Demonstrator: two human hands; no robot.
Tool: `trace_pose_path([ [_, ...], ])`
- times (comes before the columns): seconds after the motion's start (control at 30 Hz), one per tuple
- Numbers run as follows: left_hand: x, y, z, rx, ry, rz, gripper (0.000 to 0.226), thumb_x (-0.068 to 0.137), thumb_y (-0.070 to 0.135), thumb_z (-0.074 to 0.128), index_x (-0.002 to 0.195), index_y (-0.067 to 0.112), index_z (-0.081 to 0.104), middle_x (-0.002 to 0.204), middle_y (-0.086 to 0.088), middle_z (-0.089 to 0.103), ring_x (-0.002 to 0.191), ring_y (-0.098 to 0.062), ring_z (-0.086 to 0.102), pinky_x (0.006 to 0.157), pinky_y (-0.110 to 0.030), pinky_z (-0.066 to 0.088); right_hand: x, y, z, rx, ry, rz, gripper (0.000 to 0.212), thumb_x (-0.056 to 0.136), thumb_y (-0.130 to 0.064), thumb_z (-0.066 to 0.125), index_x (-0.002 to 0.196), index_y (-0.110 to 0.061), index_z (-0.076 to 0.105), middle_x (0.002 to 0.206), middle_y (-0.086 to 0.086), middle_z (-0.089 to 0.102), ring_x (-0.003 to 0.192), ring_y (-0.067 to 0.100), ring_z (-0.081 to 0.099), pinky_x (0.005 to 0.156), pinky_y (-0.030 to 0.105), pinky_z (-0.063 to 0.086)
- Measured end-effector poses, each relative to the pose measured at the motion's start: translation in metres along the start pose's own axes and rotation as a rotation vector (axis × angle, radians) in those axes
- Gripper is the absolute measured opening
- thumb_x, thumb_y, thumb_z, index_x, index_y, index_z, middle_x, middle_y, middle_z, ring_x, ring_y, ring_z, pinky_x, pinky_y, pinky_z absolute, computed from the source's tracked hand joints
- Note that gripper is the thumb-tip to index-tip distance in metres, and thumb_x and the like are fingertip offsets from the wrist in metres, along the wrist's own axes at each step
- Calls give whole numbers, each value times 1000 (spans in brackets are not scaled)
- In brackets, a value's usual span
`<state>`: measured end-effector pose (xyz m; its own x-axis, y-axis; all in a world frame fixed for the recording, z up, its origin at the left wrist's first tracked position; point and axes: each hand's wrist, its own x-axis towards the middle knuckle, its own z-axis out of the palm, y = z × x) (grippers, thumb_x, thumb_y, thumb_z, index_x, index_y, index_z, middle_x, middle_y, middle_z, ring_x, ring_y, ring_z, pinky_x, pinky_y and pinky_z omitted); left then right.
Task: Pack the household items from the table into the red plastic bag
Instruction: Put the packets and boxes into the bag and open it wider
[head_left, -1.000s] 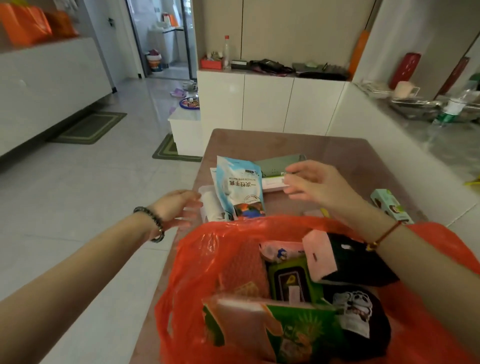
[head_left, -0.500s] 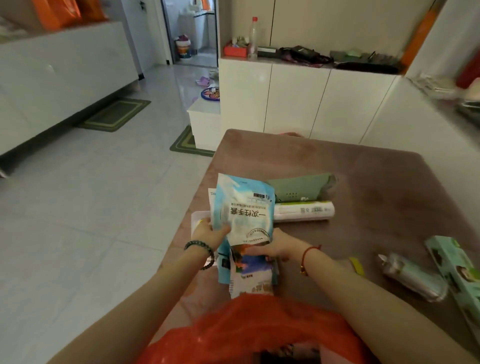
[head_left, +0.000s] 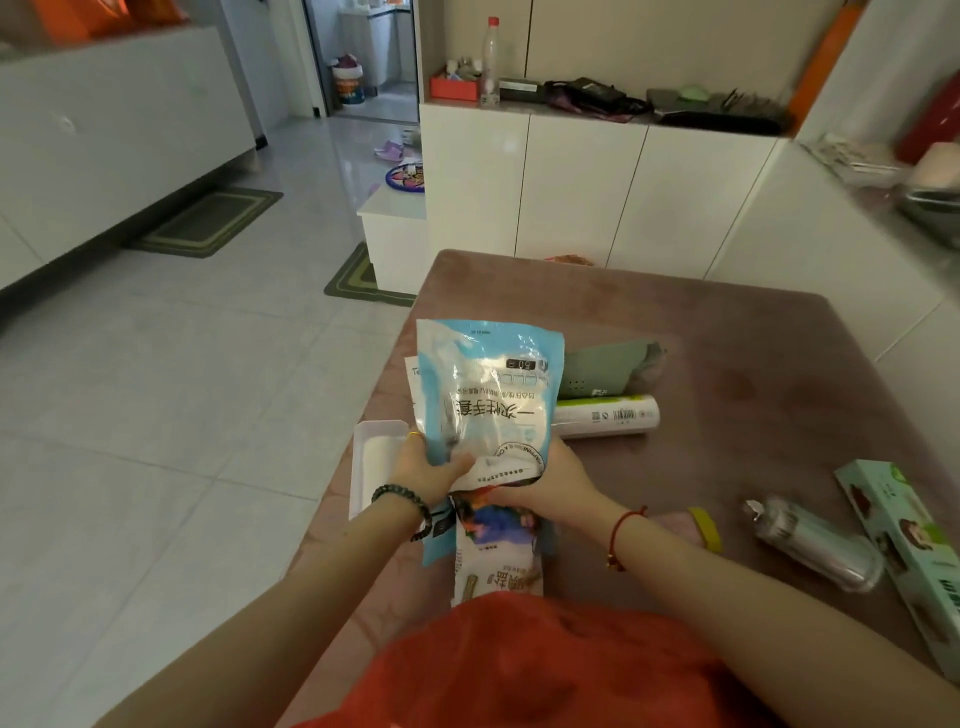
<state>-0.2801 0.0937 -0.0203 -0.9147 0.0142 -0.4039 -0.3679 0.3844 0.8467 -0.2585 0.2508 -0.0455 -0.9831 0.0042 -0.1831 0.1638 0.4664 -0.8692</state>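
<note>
Head view. My left hand (head_left: 423, 470) and right hand (head_left: 545, 480) are close together, both clamped on a blue-and-white glove packet (head_left: 485, 387), which stands lifted and upright above the counter (head_left: 727, 374). Beneath it I hold at least one more flat packet (head_left: 493, 556); how many are stacked, I cannot tell. The red plastic bag (head_left: 545, 665) sits at the counter's near edge, directly below my wrists, its mouth out of frame.

Remaining on the counter: a white roll (head_left: 605, 415), a green pouch (head_left: 608, 369), a white tray (head_left: 371, 462), a wrapped clear roll (head_left: 815, 543) and a green box (head_left: 909, 551).

Recommendation: keep the stack squared and pinched at its lower edge, then slide it flat-side down the bag's wall so it does not snag.
</note>
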Motion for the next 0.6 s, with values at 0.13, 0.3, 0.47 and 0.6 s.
trace_pose_path([
  [0.13, -18, 18, -9, -145, 14, 154, 40, 78, 18, 69, 111, 0, 57, 114, -11, 64, 100, -22, 60, 80, -25, 55, -17, -24, -20, 41, 176, -122, 65, 55, -14, 86, 110, -23, 52, 102, -12, 61, 100, 5, 58, 80, 19, 50],
  [0.3, -55, 58, -29, -381, -77, 332, 16, 75, 16, 69, 90, 19, 66, 109, -13, 66, 107, -28, 62, 96, -46, 49, -46, -74, -53, 32, 343, -265, 65, 57, -15, 87, 115, -12, 58, 103, -6, 65, 97, 8, 62, 83, 22, 53],
  [0.47, -116, 103, -64, -392, -206, 679, 16, 80, 17, 63, 91, 29, 60, 94, 10, 67, 89, -3, 65, 86, -25, 55, -107, -146, -77, 79, 479, -389, 45, 60, -19, 84, 98, -21, 60, 86, -15, 64, 75, -11, 64, 67, 9, 53],
  [0.6, -166, 117, -91, -389, -322, 867, 18, 79, 19, 63, 94, 26, 60, 93, 13, 69, 90, -2, 67, 82, -21, 55, -169, -193, -77, 147, 625, -517, 40, 58, -27, 84, 88, -29, 57, 90, -14, 65, 88, 3, 67, 79, 22, 56],
])
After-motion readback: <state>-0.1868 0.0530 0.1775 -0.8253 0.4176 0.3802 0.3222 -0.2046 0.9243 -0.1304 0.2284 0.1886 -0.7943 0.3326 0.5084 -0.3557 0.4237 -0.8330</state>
